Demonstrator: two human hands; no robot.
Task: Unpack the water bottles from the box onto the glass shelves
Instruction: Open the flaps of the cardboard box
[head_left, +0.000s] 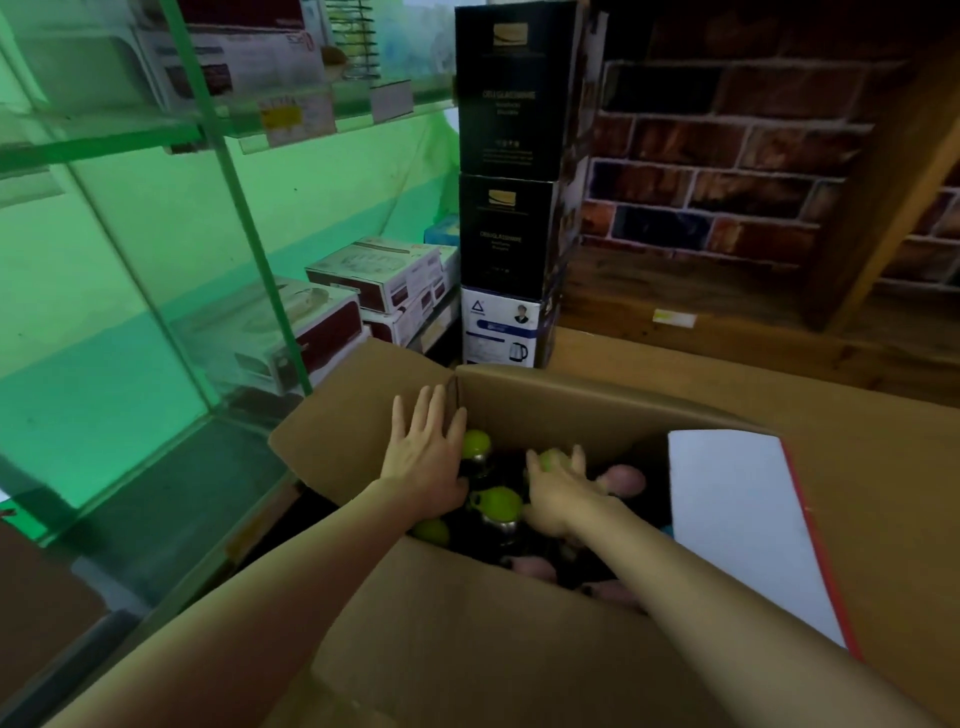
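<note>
Head view | left hand (428, 457) is lying flat, fingers straight, on box (545, 395) flap at 11 o'clock | right hand (563, 493) is curling around green-capped bottle (549, 460) | bottles are standing upright, caps pointing up

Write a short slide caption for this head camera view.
Both hands reach into the cardboard box: right hand grips a green-capped bottle, left hand open.

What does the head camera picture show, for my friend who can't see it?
Two hands reach into an open cardboard box of bottles with green and pink caps. The right hand curls over a green cap; the left hand lies flat, fingers straight. Green glass shelves stand to the left.
</note>
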